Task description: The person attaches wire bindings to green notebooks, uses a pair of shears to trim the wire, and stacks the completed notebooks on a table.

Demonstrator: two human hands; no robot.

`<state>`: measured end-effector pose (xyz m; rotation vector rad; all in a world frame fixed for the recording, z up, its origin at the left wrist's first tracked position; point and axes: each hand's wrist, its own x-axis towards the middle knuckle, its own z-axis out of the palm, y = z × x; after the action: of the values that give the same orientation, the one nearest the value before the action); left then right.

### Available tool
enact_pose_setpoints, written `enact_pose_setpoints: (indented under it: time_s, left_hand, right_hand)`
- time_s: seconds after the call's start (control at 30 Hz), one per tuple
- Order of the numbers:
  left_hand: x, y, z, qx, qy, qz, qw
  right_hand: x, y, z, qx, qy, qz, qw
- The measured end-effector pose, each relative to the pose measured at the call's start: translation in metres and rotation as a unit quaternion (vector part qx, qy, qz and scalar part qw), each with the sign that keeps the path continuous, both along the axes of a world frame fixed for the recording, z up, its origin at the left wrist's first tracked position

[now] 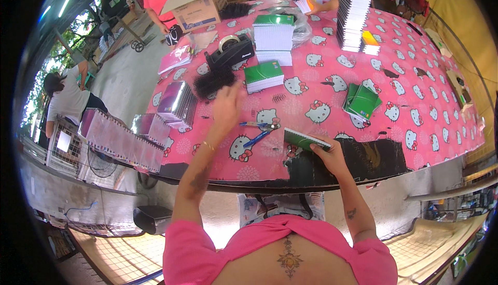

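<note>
My right hand [330, 152] is closed on the edge of a green notebook [305, 138], held tilted above the near edge of the table. My left hand [228, 107] is over the table, its fingers smeared by motion. Right beside it lies a bristly black pile [213, 82] that looks like loose binding coils. Blue pliers [258, 133] rest on the cloth between my two hands. A short stack of green-covered pages [263, 76] sits just beyond my left hand.
A tape dispenser [230, 52] and a taller green-topped stack [273, 36] stand farther back. Spiral notebooks [176, 103] line the left edge. Several green notebooks [361, 101] lie at right, near a tall stack [354, 21]. A cardboard box [199, 5] and co-workers are at the far side.
</note>
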<state>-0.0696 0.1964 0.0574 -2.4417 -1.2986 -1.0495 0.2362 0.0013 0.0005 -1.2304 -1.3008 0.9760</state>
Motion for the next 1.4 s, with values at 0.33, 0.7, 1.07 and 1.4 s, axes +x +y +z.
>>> enact_pose_setpoints:
  time_s: [0.33, 0.7, 1.07, 1.4]
  left_hand:
    - [0.043, -0.121, 0.003, -0.221, -0.217, -0.181, 0.934]
    - [0.051, -0.108, -0.009, -0.287, -0.196, -0.127, 0.929]
    - [0.049, -0.085, 0.017, -0.234, -0.069, -0.284, 0.927]
    - [0.054, -0.088, 0.014, -0.194, 0.034, -0.279, 0.940]
  right_hand:
    - [-0.004, 0.002, 0.002, -0.041, 0.005, -0.006, 0.999]
    - [-0.005, 0.001, 0.006, 0.002, 0.012, -0.004, 1.000]
    - [-0.002, 0.000, 0.003, 0.012, 0.002, 0.001, 1.000]
    - [-0.008, -0.012, 0.023, 0.035, -0.072, -0.029, 0.996]
